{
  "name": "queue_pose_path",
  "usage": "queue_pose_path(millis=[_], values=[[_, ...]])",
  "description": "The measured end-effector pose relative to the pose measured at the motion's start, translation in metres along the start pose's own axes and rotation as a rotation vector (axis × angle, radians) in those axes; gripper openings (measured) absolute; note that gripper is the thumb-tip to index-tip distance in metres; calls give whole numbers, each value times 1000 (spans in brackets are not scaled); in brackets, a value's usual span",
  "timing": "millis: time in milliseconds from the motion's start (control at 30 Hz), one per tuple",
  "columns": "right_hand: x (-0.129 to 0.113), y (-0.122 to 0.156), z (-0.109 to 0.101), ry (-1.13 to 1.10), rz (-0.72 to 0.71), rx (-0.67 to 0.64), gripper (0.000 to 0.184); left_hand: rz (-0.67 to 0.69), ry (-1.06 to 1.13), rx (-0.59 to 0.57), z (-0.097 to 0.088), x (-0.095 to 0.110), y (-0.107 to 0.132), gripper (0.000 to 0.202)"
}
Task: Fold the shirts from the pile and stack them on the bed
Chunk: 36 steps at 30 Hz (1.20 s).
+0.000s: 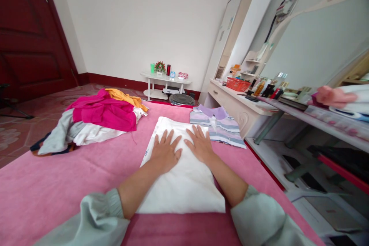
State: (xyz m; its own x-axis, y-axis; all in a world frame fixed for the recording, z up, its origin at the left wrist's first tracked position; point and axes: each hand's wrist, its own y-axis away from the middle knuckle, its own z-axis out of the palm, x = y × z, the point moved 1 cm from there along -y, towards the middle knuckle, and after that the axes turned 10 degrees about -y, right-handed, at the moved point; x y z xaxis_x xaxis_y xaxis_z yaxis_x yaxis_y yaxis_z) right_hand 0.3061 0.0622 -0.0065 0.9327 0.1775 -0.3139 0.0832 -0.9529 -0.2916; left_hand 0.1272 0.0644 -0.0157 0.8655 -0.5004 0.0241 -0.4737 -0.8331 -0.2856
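A white garment (184, 184), folded into a long flat rectangle, lies on the pink bed cover (57, 184) in front of me. My left hand (165, 150) rests flat on its upper half with fingers spread. My right hand (199, 144) lies flat beside it, fingers stretched out, almost touching the left. Both palms press on the cloth and hold nothing. Pale green sleeves cover my forearms near the bottom edge.
A heap of clothes (95, 123) in pink, orange, white and grey sits at the left. A folded striped polo shirt (216, 125) lies at the right. A cluttered dresser (245, 96) stands close along the bed's right edge. A small white table (165, 82) stands by the far wall.
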Motion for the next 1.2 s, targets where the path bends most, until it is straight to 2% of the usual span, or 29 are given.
queue_pose_path(millis=[67, 167, 233, 300, 433, 533, 600, 667, 900, 1033, 1200], values=[[13, -11, 2, 12, 79, 73, 55, -3, 0, 14, 2, -3, -1, 54], [24, -17, -1, 6, 197, 322, 58, -2, 4, 20, -1, -3, 0, 53], [28, -13, -5, -3, 230, 515, 51, -6, 5, 21, -2, -2, 1, 53], [29, -7, -10, -11, 264, 616, 39, -4, 4, 25, -2, -1, 2, 53], [27, -1, -17, -11, 335, 545, 25, -2, 3, 16, -1, -2, 1, 52], [19, -1, -20, -108, 168, 462, 12, 3, 10, 12, -2, -2, 1, 53], [12, -2, -20, -186, -10, 390, 24, 8, 12, 16, -1, -3, 1, 53], [8, -1, -21, -208, -125, 325, 39, 9, 12, 19, 0, -3, 1, 53], [5, 1, -21, -176, -158, 256, 55, 11, 21, 14, 1, -4, 0, 53], [3, 0, -22, -269, -151, 309, 65, 15, 22, 8, 1, -4, 0, 53], [18, -3, -17, -438, -66, 497, 60, 19, 8, 9, 1, -4, 0, 53]])
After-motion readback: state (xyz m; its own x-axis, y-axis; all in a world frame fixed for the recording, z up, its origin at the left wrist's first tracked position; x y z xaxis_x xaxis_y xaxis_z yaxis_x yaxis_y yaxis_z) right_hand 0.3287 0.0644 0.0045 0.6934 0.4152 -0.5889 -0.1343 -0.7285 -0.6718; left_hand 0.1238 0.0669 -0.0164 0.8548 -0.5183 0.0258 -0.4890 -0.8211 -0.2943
